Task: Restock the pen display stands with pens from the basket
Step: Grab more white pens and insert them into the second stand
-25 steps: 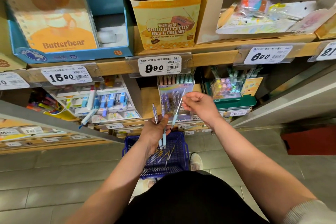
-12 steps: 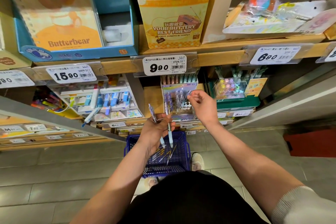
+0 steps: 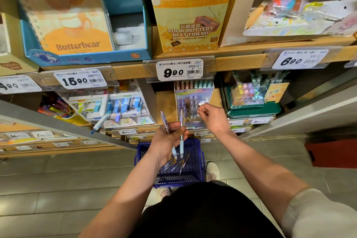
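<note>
- The left grip point(image 3: 168, 139) was curled round two pens point(image 3: 181, 135) with pale-blue barrels. It held them near upright, side by side, tips pointing down over the basket.
- The right grip point(image 3: 214, 118) was up at the pen display stand point(image 3: 193, 92). Its thumb and forefinger were drawn together at the tops of the purple pens point(image 3: 191, 105) standing in it, but whether they actually pinched one could not be told.
- The stand stood on the lower shelf point(image 3: 164, 102), directly beneath the 9.90 price tag point(image 3: 179, 69) clipped to the front edge of the shelf above.
- The blue basket point(image 3: 199, 152) sat on the floor point(image 3: 58, 179) at the foot of the shelving, below both grips.
- Several loose pens point(image 3: 174, 166) lay on the basket's bottom.
</note>
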